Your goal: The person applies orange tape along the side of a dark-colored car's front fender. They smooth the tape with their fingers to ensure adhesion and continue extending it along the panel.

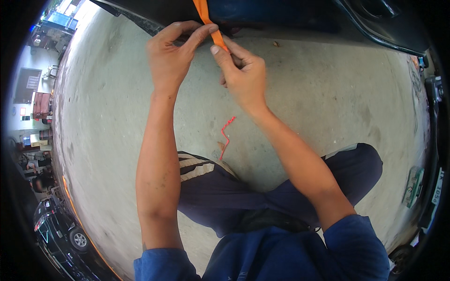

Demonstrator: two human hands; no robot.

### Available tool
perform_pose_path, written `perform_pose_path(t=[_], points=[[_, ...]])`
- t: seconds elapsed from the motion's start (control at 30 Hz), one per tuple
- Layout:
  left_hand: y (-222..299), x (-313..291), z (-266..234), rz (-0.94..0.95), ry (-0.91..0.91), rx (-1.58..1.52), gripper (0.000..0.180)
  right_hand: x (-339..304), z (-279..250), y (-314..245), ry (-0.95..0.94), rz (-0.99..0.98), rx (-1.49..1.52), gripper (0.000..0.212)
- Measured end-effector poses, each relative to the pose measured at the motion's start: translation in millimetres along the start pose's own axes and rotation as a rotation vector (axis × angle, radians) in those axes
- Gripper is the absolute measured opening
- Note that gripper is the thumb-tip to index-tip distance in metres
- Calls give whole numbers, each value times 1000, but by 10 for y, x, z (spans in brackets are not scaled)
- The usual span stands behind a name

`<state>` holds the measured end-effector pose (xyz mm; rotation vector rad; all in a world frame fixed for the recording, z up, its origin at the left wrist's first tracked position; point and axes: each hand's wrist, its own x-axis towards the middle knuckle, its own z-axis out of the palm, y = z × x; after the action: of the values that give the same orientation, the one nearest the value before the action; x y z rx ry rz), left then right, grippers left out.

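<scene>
An orange strap (202, 10) hangs down from the top of the view, in front of a dark, glossy vehicle body panel (276, 21). My left hand (173, 54) pinches the strap between thumb and fingers, just below the panel's lower edge. Slightly lower and to the right, my right hand (244, 75) grips the strap's bottom end, its thumb lying on it. The tip of the strap is partly covered by my fingers. Both hands are close together, the left a little higher.
A thin, crumpled red strip (228, 136) lies on the concrete floor (108, 140) before my crossed legs (225, 196). Beside it is a dry leaf (221, 146); another leaf (275, 44) lies near the panel. A black vehicle (61, 239) stands at lower left, a green-and-white box (413, 187) at far right.
</scene>
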<state>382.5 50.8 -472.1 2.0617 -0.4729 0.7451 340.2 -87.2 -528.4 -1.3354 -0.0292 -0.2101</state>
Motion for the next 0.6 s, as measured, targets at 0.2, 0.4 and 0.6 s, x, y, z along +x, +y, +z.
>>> perform_pose_path(t=[0.2, 0.4, 0.6], points=[[28, 16, -8, 0, 17, 104, 15, -106, 34, 15, 13, 21, 180, 42], [77, -5, -50, -92, -39, 190, 21, 20, -90, 88, 11, 127, 130, 41], [44, 10, -3, 20, 15, 81, 19, 176, -115, 153, -35, 140, 177, 38]])
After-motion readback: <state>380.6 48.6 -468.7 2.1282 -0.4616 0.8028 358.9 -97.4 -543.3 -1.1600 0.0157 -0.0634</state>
